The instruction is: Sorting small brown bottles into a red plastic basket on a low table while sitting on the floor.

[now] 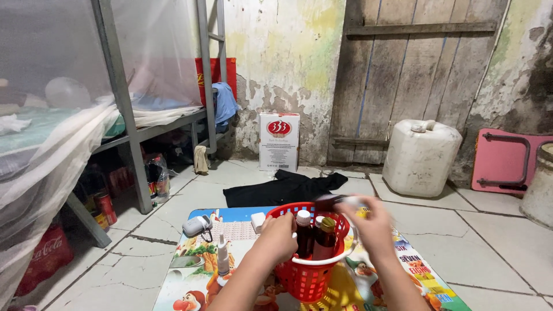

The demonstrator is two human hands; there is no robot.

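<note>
A red plastic basket (302, 276) with a white rim stands on a low table with a colourful cartoon top (196, 270). Several dark bottles (314, 236) stand upright inside it. My left hand (277, 237) rests on the basket's near left rim, fingers curled over it. My right hand (371, 224) is at the basket's right side, blurred by motion, and holds a dark object with a pale end (337, 201) above the rim. What that object is I cannot tell.
A white spray bottle (223, 256), a small white block (257, 221) and a grey-white device (197, 225) lie on the table. Black cloth (282, 187), a white box (279, 141), a white jerrycan (420, 156) and a pink folded table (507, 161) are on the floor. A metal bunk with netting (124, 98) stands left.
</note>
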